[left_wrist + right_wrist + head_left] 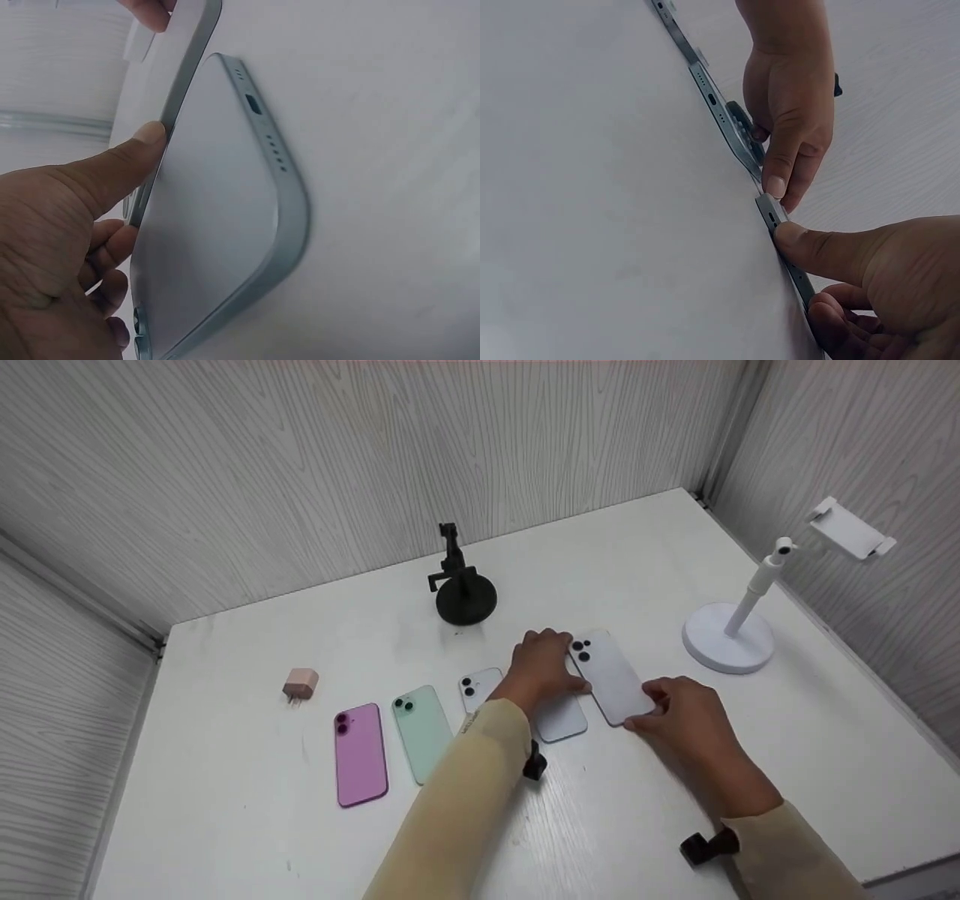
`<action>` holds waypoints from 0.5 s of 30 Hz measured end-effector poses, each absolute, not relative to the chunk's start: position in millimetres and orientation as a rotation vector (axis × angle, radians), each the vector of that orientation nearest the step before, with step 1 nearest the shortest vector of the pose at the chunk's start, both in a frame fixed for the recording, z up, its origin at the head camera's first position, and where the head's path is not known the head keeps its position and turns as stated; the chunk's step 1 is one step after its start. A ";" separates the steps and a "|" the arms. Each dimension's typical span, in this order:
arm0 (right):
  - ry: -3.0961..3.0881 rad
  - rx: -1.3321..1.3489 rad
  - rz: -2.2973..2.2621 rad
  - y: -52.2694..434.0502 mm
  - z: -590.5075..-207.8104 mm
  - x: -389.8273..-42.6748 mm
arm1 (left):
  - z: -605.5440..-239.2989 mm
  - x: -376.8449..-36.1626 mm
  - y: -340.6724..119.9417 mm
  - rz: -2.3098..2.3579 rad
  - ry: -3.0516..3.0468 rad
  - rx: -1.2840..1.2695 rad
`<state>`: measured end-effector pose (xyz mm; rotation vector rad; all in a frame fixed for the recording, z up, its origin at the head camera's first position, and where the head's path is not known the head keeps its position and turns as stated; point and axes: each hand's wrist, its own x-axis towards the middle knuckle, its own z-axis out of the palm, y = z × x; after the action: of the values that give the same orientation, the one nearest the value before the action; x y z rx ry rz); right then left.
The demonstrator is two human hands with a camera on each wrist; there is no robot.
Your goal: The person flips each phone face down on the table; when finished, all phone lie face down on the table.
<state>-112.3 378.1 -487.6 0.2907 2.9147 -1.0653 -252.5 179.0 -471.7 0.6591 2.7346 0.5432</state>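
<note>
A white smartphone with its camera side up lies at the right end of a row of phones. My left hand holds its left long edge, thumb near the middle and fingers by the camera corner. At the lower right corner, my right hand pinches the same phone between thumb and fingers. In the right wrist view, the right thumb presses near the charging port. Another pale phone lies just left of it, partly covered by my left hand and wrist; its port end faces the left wrist camera.
Farther left lie a green phone, partly behind my sleeve, and a purple phone. A pink charger plug sits beyond them. A black phone stand stands at the back, a white phone stand on the right of the white table.
</note>
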 end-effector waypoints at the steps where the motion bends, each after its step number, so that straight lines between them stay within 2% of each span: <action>1: 2.912 0.291 -1.068 378.0 -487.7 -113.0 | -471.9 -252.5 178.8 0.539 2.739 0.658; 15: 2.999 0.254 -1.044 391.0 -497.3 -106.7 | -477.7 -234.7 171.4 0.550 2.867 0.787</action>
<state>-106.7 391.0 -497.3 0.2537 2.9989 -1.0437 -234.7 171.4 -477.7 0.7871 2.8670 0.5496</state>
